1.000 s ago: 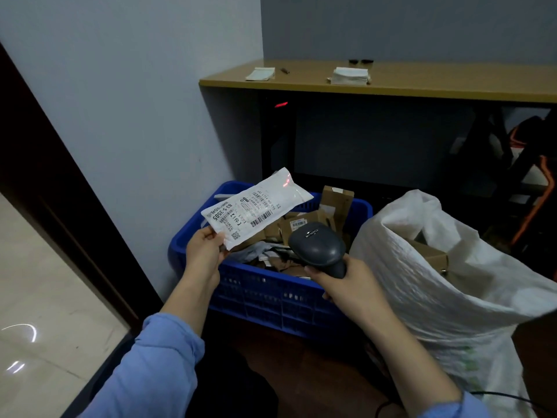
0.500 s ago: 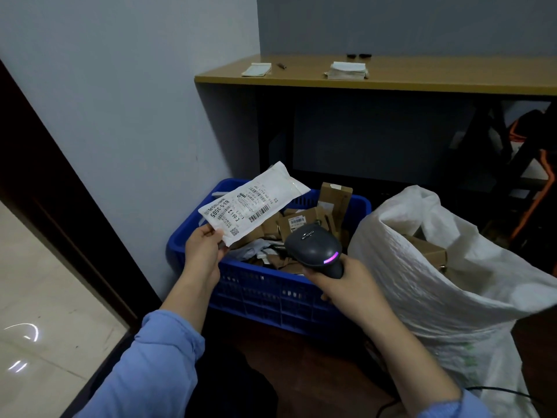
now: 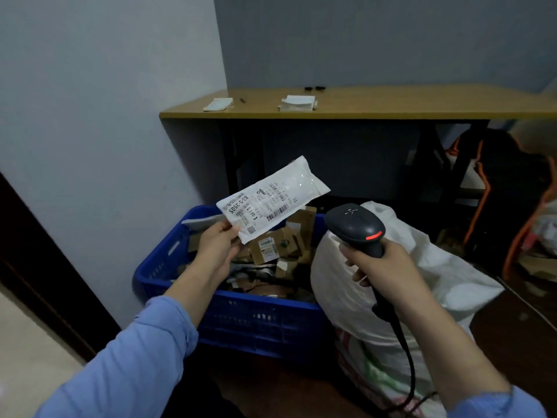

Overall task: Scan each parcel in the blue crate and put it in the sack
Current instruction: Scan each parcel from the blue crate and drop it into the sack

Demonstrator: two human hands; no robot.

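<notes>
L hand: your L hand pinches the parcel by its lower-left corner, thumb on top, fingers under.
Parcel: white flat pouch, label + barcodes facing you. It's up in the air over the back of the crate, tilted, far end up and to the right.
R hand: your R hand is curled tight round the scanner's handle.
Scanner: dark grey, head up, red strip lit on its back. It's just right of the parcel, not touching it, in front of the sack.
Cable: black, drops from the handle, runs down across the sack beside your forearm.
Crate: blue, on the floor by the wall, sack right against its right side.
Boxes: small brown ones + other pkgs piled inside the crate.
Sack: white, woven, slumped; mouth mostly hidden behind the scanner, can't tell how wide.
Table: wood top behind the crate, w/ two paper stacks.
</notes>
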